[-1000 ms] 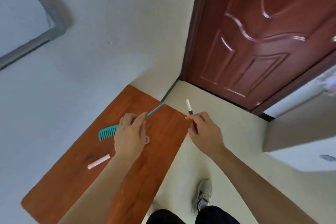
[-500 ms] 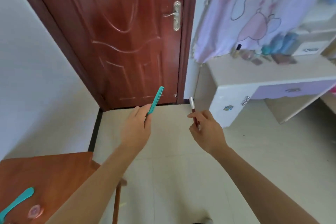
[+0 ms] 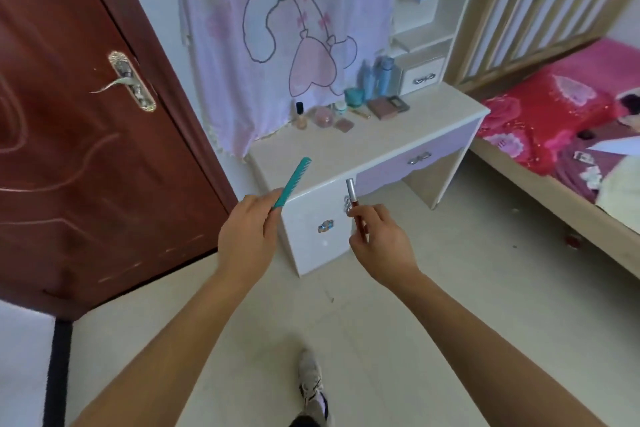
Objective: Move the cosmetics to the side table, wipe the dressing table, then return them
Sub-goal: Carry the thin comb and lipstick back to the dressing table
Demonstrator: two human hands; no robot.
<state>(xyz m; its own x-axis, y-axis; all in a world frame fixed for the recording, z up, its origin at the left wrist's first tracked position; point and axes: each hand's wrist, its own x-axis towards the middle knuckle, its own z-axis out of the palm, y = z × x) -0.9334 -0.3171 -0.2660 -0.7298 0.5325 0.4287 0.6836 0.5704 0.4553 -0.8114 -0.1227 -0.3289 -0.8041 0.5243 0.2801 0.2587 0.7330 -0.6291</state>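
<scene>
Fingers of the left hand (image 3: 247,239) pinch the teal comb (image 3: 293,182) by its lower end, long axis rising up-right beyond the fingertips toward the surface (image 3: 398,135); those of the right hand (image 3: 381,243) pinch the lip tube (image 3: 354,198) by its lower barrel, near upright, silver cap uppermost; both judged light, rigid, slippery.

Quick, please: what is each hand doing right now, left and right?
Left hand: closed, holding the teal comb.
Right hand: closed, fingers pinching a lip gloss tube.

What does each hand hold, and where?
Left hand pinches a teal plastic comb at its lower end; right hand grips a silver-capped dark-red tube by its lower half.
</scene>
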